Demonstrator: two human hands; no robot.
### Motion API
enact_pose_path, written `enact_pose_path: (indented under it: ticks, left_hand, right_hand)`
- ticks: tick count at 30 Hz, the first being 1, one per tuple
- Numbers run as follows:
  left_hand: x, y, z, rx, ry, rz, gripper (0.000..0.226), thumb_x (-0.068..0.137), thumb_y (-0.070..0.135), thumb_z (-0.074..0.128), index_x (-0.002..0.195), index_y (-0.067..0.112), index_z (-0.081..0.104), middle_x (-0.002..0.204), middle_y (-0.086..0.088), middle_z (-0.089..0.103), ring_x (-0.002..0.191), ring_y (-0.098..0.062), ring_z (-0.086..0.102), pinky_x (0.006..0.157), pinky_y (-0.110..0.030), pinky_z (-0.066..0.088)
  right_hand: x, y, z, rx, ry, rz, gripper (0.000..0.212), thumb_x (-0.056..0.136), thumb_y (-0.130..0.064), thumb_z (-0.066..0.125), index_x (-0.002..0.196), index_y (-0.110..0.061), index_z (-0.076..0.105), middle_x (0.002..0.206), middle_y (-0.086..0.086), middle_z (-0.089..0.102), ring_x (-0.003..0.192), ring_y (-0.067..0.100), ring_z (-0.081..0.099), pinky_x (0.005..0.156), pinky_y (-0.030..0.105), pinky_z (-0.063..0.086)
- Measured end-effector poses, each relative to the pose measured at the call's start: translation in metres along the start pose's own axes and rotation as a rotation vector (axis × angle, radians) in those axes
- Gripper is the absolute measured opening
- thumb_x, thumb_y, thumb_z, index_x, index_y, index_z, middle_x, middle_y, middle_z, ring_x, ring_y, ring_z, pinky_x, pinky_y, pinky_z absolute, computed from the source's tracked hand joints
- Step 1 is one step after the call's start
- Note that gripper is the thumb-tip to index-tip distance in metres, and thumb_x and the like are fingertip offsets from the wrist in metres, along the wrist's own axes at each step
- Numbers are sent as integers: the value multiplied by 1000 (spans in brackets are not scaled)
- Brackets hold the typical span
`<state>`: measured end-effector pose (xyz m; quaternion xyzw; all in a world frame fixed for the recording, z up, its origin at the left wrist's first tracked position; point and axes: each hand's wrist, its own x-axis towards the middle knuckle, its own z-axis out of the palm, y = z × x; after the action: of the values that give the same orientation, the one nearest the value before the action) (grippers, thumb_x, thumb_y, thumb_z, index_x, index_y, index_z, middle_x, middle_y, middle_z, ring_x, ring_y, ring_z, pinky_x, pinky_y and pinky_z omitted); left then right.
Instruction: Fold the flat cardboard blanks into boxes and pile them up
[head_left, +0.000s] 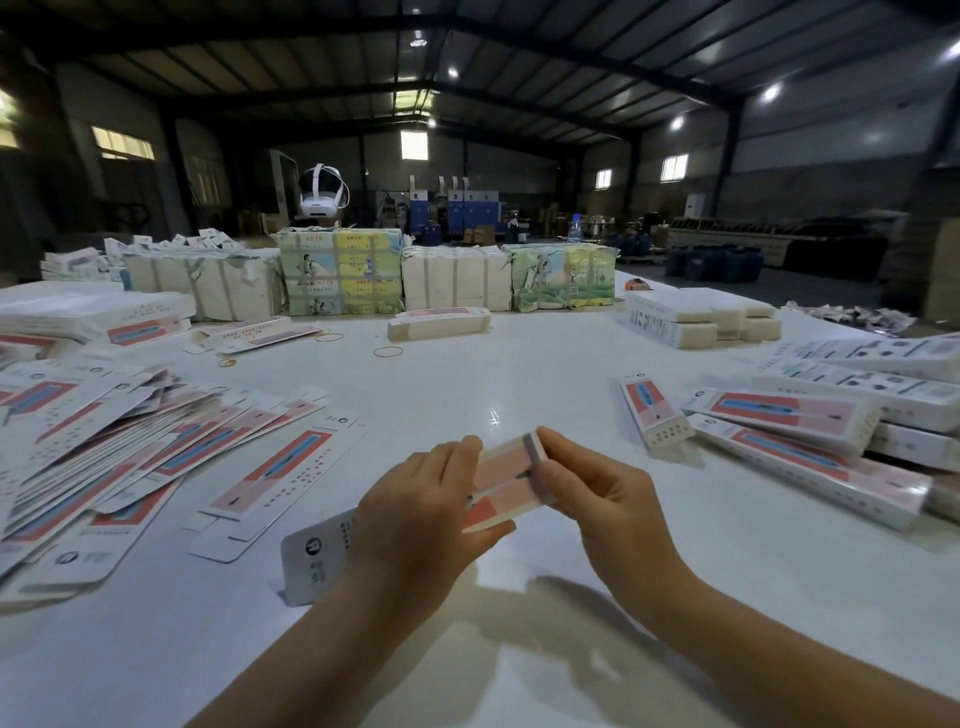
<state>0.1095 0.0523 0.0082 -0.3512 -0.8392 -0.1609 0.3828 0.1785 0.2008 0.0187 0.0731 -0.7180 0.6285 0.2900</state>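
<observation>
Both hands hold one long pink and white cardboard box (501, 480) just above the white table (467, 395). My left hand (415, 525) grips its middle from the left, and the box's white near end shows below that hand. My right hand (602, 509) pinches the grey far end flap with thumb and fingers. A spread heap of flat blanks (130, 447) lies on the left, with one single blank (280, 473) nearest my hands. Folded boxes (810, 447) are piled at the right, one of them (655, 413) lying apart.
Strapped bundles of packed card (340, 273) stand in a row across the far side, with a white headset (323, 192) on top. A short stack of blanks (439, 323), loose rubber bands (388, 352) and white stacks (701, 317) lie beyond. A water bottle (574, 228) stands far back.
</observation>
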Motion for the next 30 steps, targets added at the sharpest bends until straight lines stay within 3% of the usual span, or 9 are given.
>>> enact_pose_path:
  ticks: [6,9,11,15,19,22,24,27,30]
  left_hand:
    - [-1,0,-2,-25,31,21,68,50,46,87,100,4,69,84,-8,71,62,-24,66,55,-28,54]
    - [-1,1,-3,0,36,34,69,49,44,89,100,2,69,84,-10,71,62,-25,66,54,-29,54]
    - [-1,1,-4,21,39,49,70,48,44,89,100,1,69,84,-10,71,62,-26,66,54,-29,54]
    - [0,2,-4,51,57,72,70,48,44,89,99,1,69,84,-11,71,61,-26,66,53,-28,54]
    - [0,1,-3,57,86,82,67,50,44,87,100,2,69,84,-10,71,61,-25,66,52,-27,53]
    - [0,4,-1,93,123,81,57,66,49,71,99,2,69,82,-9,70,60,-25,65,50,-26,51]
    - [0,8,1,121,150,52,55,76,52,55,96,3,70,79,-8,70,56,-24,64,47,-25,48]
    - [0,11,3,147,176,39,55,80,51,46,94,4,71,76,-7,69,53,-23,62,45,-23,46]
    - [0,8,2,156,165,37,56,78,53,49,94,4,71,74,-6,68,52,-22,61,43,-22,44]
  right_hand:
    - [-1,-1,-1,13,4,-58,48,97,-14,47,86,-55,70,93,-13,74,91,11,70,74,17,54]
    - [-3,7,-2,-75,36,-57,36,97,-12,47,109,-42,65,101,-17,72,97,10,68,79,20,54]
    - [-4,10,-3,-150,42,-65,34,98,-10,47,119,-33,60,102,-27,68,97,2,66,77,15,52]
    - [-7,5,-3,-320,12,-145,47,98,-7,43,109,-53,50,90,-45,60,91,-9,62,69,6,48]
    - [-9,5,0,-446,1,-200,43,92,-18,35,111,-55,47,87,-30,64,85,2,62,66,19,53]
    - [-11,8,4,-497,-23,-193,35,96,-26,41,129,-38,43,106,-27,57,90,-18,55,71,2,43]
    - [-13,11,6,-526,-54,-153,43,98,-23,48,129,-45,29,113,-33,48,96,-24,49,78,-2,38]
    - [-16,13,7,-568,-62,-123,51,96,-20,50,127,-51,23,120,-30,46,98,-22,48,84,-2,36]
    - [-13,12,5,-572,-81,-96,49,95,-19,51,139,-34,36,124,-18,56,102,-9,55,89,6,42]
